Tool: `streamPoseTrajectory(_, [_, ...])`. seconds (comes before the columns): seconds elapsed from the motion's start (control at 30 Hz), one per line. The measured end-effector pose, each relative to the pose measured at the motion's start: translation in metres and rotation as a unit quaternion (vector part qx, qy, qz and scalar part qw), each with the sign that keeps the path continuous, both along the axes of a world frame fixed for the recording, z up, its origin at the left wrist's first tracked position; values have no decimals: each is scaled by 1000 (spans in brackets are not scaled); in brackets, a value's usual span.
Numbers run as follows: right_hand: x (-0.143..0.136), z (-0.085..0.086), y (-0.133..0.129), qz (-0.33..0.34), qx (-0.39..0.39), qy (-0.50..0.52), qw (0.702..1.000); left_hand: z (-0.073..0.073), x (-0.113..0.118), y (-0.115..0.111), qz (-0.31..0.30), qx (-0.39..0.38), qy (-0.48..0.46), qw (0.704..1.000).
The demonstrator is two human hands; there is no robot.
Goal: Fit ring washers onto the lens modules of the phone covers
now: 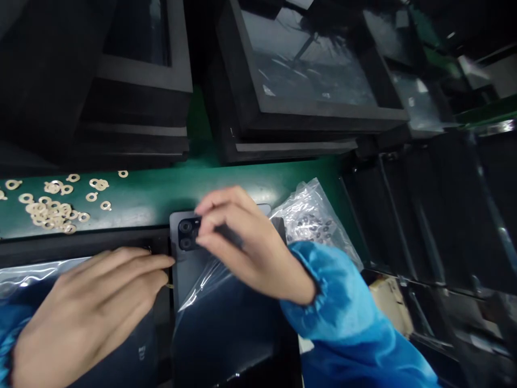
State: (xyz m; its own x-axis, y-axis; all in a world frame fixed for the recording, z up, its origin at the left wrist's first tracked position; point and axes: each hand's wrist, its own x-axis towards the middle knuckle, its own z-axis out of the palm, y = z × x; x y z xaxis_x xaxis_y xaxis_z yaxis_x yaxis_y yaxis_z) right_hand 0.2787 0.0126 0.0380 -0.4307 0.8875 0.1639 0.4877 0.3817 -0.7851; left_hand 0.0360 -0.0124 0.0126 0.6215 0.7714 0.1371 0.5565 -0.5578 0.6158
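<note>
A grey tablet-like device with a camera block lies back up, partly under a clear film. My right hand is over its top edge, fingers bent and tips close together at the camera block; what they pinch, if anything, is too small to name. My left hand rests over a second film-covered device at the left, its fingertips at the first device's left edge. Close to those fingertips shows a small yellowish piece, and whether the hand holds it is unclear.
Several pale ring-shaped pieces with tabs lie on the green table. A clear bag of small dark parts lies beyond my right wrist. Black foam trays are stacked at the back left, others at the back right.
</note>
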Motion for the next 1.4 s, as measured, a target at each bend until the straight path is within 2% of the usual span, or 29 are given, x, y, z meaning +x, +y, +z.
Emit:
streamPoseTrajectory(0.03, [-1,-4,7,-10,-12,6,1000,-2,-1,-2,-36,39,22,998])
streamPoseTrajectory(0.1, [-4,-12,18,8,-46,-20,999,-8,-2,-6,-71,109,47,990])
streamPoseTrajectory(0.23, [-8,-20,23,39,-71,-61,995,-15,4,-9,-89,151,60,983])
streamPoseTrajectory(0.4, [-9,-21,20,39,-68,-62,995,-15,9,-6,-97,150,82,980])
streamPoseTrajectory(0.63, [-13,-18,21,40,-71,-107,991,-13,12,-6,-68,131,92,985])
streamPoseTrajectory(0.8, [-11,-19,28,55,-94,-80,991,-15,6,4,-139,191,102,966])
streamPoseTrajectory(0.9, [-9,-19,35,57,-127,-79,987,-15,7,8,-134,209,112,962])
streamPoseTrajectory(1.03, [-10,-16,43,55,-155,-162,973,-13,10,8,-140,219,113,959])
streamPoseTrajectory(1.13, [-11,-14,47,58,-193,-200,959,-12,10,9,-137,216,111,960])
streamPoseTrajectory(1.23, [-11,-14,50,71,-218,-182,956,-14,7,9,-143,204,112,962])
streamPoseTrajectory(1.4, [-11,-16,47,66,-186,-180,964,-15,4,5,-145,160,113,970])
